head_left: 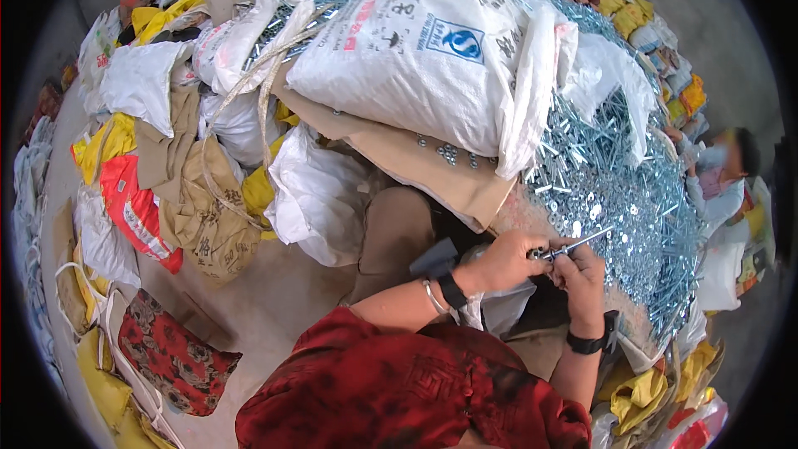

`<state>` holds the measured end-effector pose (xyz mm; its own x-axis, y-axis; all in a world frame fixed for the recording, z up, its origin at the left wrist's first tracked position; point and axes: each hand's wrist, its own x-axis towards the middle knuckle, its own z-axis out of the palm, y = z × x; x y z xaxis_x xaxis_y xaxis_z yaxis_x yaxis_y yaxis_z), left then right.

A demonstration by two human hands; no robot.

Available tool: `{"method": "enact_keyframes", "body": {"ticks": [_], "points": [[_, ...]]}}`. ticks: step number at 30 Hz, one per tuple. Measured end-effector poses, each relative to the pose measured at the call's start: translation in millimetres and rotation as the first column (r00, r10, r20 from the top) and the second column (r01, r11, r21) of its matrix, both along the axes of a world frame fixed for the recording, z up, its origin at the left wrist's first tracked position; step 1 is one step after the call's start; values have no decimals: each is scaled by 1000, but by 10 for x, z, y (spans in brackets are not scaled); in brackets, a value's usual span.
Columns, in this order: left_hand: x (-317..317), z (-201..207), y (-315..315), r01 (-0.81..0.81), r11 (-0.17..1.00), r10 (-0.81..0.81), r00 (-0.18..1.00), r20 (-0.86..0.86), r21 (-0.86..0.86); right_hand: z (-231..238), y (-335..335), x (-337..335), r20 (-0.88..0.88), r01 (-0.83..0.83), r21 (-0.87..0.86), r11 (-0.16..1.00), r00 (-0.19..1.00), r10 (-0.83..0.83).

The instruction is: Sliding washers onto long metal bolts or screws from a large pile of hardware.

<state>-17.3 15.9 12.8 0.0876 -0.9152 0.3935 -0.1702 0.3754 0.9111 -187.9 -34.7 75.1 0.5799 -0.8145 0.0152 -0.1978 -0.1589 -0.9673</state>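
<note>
The left hand [509,259] and right hand [583,269] are both closed, fingertips pinching one silver bolt [590,239] that points to 2 o'clock; small dark pieces at the left fingertips are too small to identify. The left forearm reaches in from 8 o'clock, the right from 6. Each wrist wears one black band [453,290]. Just beyond, toward 1 and 2 o'clock, spreads a heap of bolts and washers [625,191], uncountable. Toward 10, a few nuts [450,152] rest on one brown sheet [453,189]. At 11, one big white sack [399,75] bears red and black writing and one blue emblem.
</note>
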Motion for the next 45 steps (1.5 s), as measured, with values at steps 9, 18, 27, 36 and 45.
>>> {"method": "enact_keyframes", "body": {"ticks": [9,18,27,36,45], "points": [[-135,-57,-103,-124,977,154,974,166,-175,-291,-122,405,304,-11,72,997,953,-12],[-24,0,-115,-260,960,271,956,116,-105,-260,87,164,345,279,-131,951,912,-220],[-156,-146,-122,-95,994,108,948,299,-55,-183,-125,-43,102,145,-123,982,986,-133],[-143,-72,-130,184,974,-183,983,-18,135,-267,-209,-218,81,52,15,999,995,-53],[23,-73,-181,-262,963,266,961,72,-61,-355,222,200,326,124,-349,929,946,-4]]}}
